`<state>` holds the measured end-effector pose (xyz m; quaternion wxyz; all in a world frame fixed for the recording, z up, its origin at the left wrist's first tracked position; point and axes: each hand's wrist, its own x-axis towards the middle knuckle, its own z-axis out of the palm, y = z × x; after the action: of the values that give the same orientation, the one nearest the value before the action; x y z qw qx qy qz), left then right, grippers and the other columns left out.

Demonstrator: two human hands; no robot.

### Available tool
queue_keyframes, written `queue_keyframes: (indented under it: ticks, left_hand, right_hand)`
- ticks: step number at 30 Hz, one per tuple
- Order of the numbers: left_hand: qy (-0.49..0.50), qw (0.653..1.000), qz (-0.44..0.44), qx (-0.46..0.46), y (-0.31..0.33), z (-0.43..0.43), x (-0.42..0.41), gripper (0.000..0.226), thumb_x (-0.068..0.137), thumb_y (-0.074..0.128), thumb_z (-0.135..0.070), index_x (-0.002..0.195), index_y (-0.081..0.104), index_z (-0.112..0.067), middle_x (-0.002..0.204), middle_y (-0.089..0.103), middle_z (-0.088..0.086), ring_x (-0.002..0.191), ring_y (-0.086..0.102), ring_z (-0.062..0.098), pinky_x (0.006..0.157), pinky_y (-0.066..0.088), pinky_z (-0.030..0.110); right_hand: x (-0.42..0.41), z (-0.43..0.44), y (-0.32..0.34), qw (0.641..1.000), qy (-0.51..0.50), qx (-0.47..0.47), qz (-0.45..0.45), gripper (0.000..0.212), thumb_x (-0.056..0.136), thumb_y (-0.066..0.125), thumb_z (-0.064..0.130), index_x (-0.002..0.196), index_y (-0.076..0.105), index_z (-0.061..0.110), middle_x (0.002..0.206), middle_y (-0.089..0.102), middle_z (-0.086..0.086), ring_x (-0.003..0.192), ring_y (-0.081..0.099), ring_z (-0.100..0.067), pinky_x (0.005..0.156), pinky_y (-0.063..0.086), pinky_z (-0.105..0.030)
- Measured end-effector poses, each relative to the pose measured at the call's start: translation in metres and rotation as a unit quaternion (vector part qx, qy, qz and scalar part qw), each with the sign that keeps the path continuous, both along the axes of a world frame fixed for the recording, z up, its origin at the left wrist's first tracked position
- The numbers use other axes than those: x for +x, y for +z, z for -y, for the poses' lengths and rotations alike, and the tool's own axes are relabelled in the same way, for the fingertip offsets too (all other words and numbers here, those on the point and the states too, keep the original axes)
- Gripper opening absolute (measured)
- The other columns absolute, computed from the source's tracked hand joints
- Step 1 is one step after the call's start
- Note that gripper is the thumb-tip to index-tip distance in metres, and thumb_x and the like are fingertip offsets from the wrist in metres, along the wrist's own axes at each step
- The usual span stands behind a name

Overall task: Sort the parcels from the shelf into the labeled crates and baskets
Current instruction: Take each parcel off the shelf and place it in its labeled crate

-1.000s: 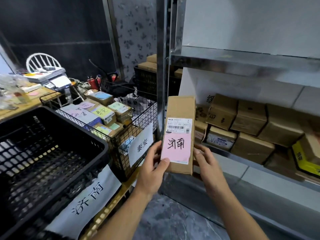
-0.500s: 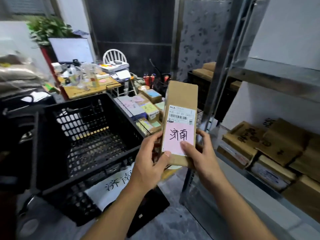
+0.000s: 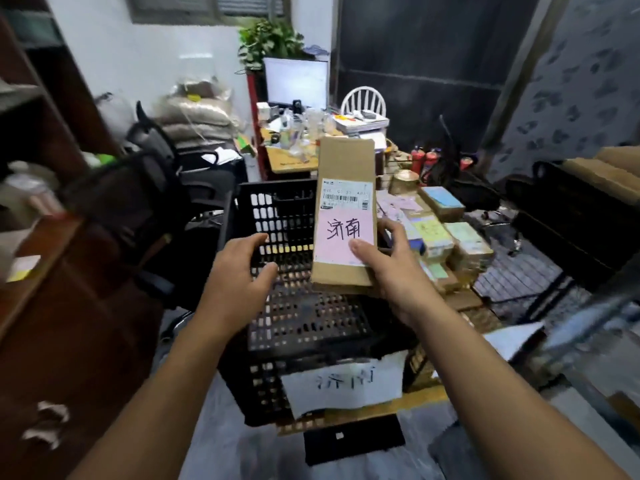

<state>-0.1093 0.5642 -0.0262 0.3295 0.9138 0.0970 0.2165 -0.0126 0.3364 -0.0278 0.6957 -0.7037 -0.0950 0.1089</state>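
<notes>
Parcel [image 3: 344, 216] upright, right hand [image 3: 391, 271] pinching its lower edge, left hand [image 3: 239, 271] apart

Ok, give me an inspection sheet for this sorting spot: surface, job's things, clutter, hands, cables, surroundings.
Surface: grey floor, partly blurred; the black crate stands on a low yellowish board.
Job's things: parcel with pink label reading 济南, held upright above the black crate, whose blurred paper sign seems to read the same; wire basket to the right holds labelled parcels.
Clutter: desk crowded with bottles and papers.
Hands: right hand grips the parcel at its lower end, thumb on the label; left hand open, off the parcel, above the crate.
Cables: nothing clearly seen.
Surroundings: monitor, plant, white chair, fire extinguishers, stacked sacks.
</notes>
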Motion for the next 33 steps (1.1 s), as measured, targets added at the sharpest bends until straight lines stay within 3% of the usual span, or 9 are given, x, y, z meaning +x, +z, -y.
queue_keyframes:
  ticks: [3,5,11,16,18,21,25,29,33]
  left_hand:
    - [0.028,0.996,-0.077,0.02,-0.013,-0.047,0.023,0.054,0.095,0.061,-0.032,0.145,0.046,-0.018,0.144,0.046,0.006,0.134,0.041,0.026,0.11,0.034,0.038]
    - [0.035,0.993,-0.108,0.023,-0.02,-0.073,0.037,0.054,0.095,0.061,-0.033,0.144,0.046,-0.019,0.145,0.044,0.006,0.134,0.04,0.028,0.111,0.035,0.041]
    - [0.021,0.989,-0.146,0.015,-0.034,-0.117,0.074,0.054,0.091,0.064,-0.027,0.142,0.049,-0.015,0.141,0.045,0.006,0.129,0.042,0.029,0.111,0.031,0.035]
    - [0.014,0.988,-0.155,-0.006,-0.04,-0.126,0.101,0.059,0.091,0.063,-0.028,0.145,0.044,-0.017,0.147,0.037,0.002,0.135,0.036,0.024,0.113,0.026,0.03]
    - [0.021,0.988,-0.156,-0.01,-0.042,-0.128,0.111,0.061,0.092,0.061,-0.03,0.148,0.04,-0.018,0.152,0.03,-0.001,0.138,0.03,0.021,0.114,0.024,0.028]
    - [0.032,0.986,-0.163,-0.01,-0.044,-0.13,0.122,0.063,0.093,0.059,-0.031,0.15,0.036,-0.02,0.156,0.023,-0.003,0.14,0.026,0.02,0.114,0.022,0.028]
    - [0.043,0.984,-0.173,-0.027,-0.043,-0.122,0.128,0.063,0.094,0.058,-0.031,0.152,0.032,-0.022,0.159,0.015,-0.004,0.143,0.02,0.019,0.113,0.021,0.027]
    - [0.051,0.985,-0.16,-0.037,-0.046,-0.114,0.131,0.064,0.094,0.059,-0.03,0.152,0.032,-0.024,0.16,0.011,-0.01,0.143,0.018,0.014,0.109,0.018,0.022]
    - [0.062,0.984,-0.162,-0.035,-0.048,-0.115,0.129,0.065,0.094,0.059,-0.031,0.152,0.031,-0.025,0.16,0.012,-0.014,0.144,0.018,0.012,0.11,0.017,0.023]
  right_hand:
    - [0.039,-0.054,-0.021,0.997,0.047,-0.05,-0.047,0.056,0.092,0.073,0.039,0.136,0.038,0.04,0.123,0.07,0.002,0.09,0.073,-0.014,0.063,0.055,-0.028]
    - [0.062,-0.087,-0.038,0.992,0.062,-0.092,-0.065,0.055,0.093,0.072,0.037,0.136,0.037,0.037,0.118,0.069,0.0,0.085,0.072,-0.016,0.055,0.05,-0.023]
    - [0.102,-0.159,-0.097,0.977,0.076,-0.16,-0.122,0.049,0.096,0.069,0.022,0.135,0.04,0.017,0.127,0.061,-0.008,0.09,0.065,-0.019,0.06,0.053,-0.021]
    - [0.122,-0.191,-0.149,0.968,0.079,-0.168,-0.171,0.051,0.092,0.074,0.025,0.13,0.04,0.029,0.131,0.062,-0.011,0.112,0.064,-0.029,0.088,0.056,-0.042]
    - [0.128,-0.2,-0.161,0.964,0.083,-0.161,-0.194,0.052,0.091,0.075,0.027,0.131,0.041,0.033,0.129,0.065,-0.01,0.11,0.067,-0.031,0.086,0.057,-0.044]
    - [0.131,-0.21,-0.177,0.962,0.098,-0.155,-0.204,0.056,0.092,0.073,0.022,0.138,0.042,0.028,0.124,0.068,-0.009,0.105,0.069,-0.031,0.074,0.056,-0.036]
    - [0.133,-0.213,-0.198,0.959,0.127,-0.169,-0.19,0.057,0.093,0.073,0.02,0.137,0.038,0.032,0.12,0.068,-0.005,0.099,0.07,-0.023,0.093,0.057,-0.046]
    - [0.139,-0.207,-0.208,0.951,0.151,-0.176,-0.204,0.061,0.093,0.071,0.018,0.136,0.034,0.04,0.11,0.072,0.0,0.096,0.072,-0.022,0.082,0.058,-0.037]
    - [0.131,-0.203,-0.212,0.949,0.171,-0.177,-0.197,0.073,0.096,0.067,0.021,0.153,0.026,0.04,0.126,0.068,-0.003,0.108,0.069,-0.024,0.099,0.053,-0.047]
